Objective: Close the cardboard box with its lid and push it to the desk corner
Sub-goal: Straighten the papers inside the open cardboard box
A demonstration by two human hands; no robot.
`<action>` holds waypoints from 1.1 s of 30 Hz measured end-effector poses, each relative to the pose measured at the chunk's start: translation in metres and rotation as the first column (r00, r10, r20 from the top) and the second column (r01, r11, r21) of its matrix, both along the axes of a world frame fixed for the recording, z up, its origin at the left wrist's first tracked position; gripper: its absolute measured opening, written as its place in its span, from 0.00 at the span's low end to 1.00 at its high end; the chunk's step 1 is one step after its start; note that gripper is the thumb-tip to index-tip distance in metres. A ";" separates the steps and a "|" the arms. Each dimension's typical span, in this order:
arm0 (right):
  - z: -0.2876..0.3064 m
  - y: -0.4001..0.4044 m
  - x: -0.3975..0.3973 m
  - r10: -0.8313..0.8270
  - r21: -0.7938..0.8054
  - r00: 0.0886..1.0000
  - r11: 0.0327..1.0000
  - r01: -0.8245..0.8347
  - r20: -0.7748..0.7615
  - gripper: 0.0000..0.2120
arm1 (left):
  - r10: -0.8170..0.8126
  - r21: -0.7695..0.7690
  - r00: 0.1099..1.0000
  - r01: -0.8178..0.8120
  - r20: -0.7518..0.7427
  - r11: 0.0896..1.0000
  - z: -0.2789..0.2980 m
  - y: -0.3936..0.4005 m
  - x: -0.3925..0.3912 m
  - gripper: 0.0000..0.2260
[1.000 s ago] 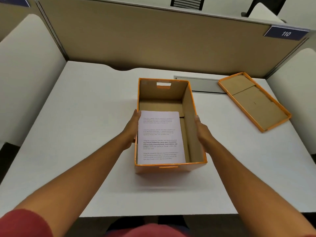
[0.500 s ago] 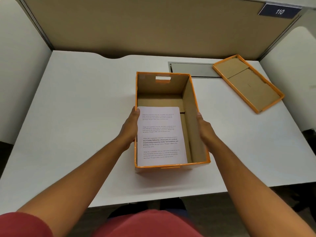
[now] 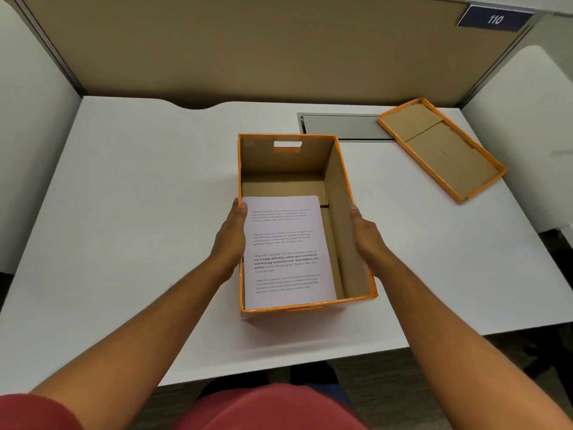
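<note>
An open orange-edged cardboard box point(image 3: 347, 218) stands in the middle of the white desk point(image 3: 139, 212), with a printed sheet of paper point(image 3: 286, 252) lying inside on its left. My left hand point(image 3: 231, 240) presses flat against the box's left wall, thumb over the rim touching the paper. On the opposite side, my right hand point(image 3: 364, 232) lies against the outer right wall. The box's lid point(image 3: 440, 147) rests upside down at the desk's far right, apart from the box.
A grey cable flap point(image 3: 341, 127) is set into the desk behind the box, partly under the lid. Beige partition walls point(image 3: 248, 48) close the back, white panels the sides. A blue "110" sign point(image 3: 494, 18) sits top right. The desk's near edge is close to me.
Only the camera view has tilted down and shifted slightly. Both hands stay on the sides of the box, and the box and lid have not moved.
</note>
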State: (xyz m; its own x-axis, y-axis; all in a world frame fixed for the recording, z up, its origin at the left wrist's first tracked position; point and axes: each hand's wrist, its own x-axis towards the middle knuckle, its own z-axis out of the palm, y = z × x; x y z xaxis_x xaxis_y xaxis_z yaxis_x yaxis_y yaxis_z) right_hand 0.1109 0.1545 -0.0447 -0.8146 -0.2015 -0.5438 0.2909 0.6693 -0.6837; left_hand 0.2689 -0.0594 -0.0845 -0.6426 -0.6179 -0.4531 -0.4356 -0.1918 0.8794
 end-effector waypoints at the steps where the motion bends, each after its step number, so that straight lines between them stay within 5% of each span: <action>1: 0.000 0.000 0.000 0.005 -0.003 1.000 1.000 -0.005 0.006 0.39 | 0.005 -0.001 1.000 -0.005 -0.001 1.000 0.000 0.000 0.000 0.28; 5: -0.002 0.000 -0.001 0.002 0.003 1.000 1.000 -0.002 0.012 0.32 | 0.001 -0.029 1.000 0.000 0.021 1.000 0.000 0.000 0.001 0.28; 10: -0.006 0.003 -0.005 0.035 0.005 0.999 0.999 -0.035 0.011 0.37 | 0.021 -0.190 0.996 -0.003 0.091 0.982 0.007 0.002 0.003 0.30; 13: -0.002 0.004 -0.004 0.045 -0.028 0.999 0.999 -0.044 0.022 0.36 | 0.012 -0.415 0.982 0.069 0.191 0.907 0.014 0.001 0.004 0.35; 18: 0.002 0.008 -0.010 0.080 -0.153 0.985 0.987 -0.057 0.152 0.32 | 0.077 -0.577 0.927 0.162 0.367 0.801 0.033 0.002 0.002 0.33; 21: 0.004 0.020 -0.029 0.079 -0.206 0.974 0.978 -0.034 0.214 0.30 | 0.222 -0.730 0.948 0.016 0.229 0.684 0.056 0.028 -0.018 0.29; 24: -0.004 0.044 -0.071 0.065 -0.205 0.989 0.978 -0.037 0.131 0.34 | 0.100 -0.802 0.993 -0.008 0.065 0.597 0.074 0.074 -0.064 0.23; 27: -0.016 0.081 -0.125 0.107 -0.136 0.994 0.985 -0.107 -0.006 0.32 | -0.076 -0.750 0.996 0.019 -0.042 0.661 0.084 0.125 -0.120 0.19; 33: -0.041 0.147 -0.228 0.227 0.134 0.939 0.971 -0.197 -0.259 0.27 | -0.314 -0.730 0.948 0.248 0.048 0.637 0.071 0.196 -0.211 0.15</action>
State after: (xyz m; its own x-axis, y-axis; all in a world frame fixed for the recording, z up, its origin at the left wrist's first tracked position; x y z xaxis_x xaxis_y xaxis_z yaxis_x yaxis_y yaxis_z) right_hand -0.1171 0.3016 -0.0860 -0.8785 -0.3398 -0.3359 -0.0519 0.7668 -0.6398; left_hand 0.0581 0.1364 -0.0138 -0.8524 -0.5109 0.1115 -0.2857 0.6336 0.7190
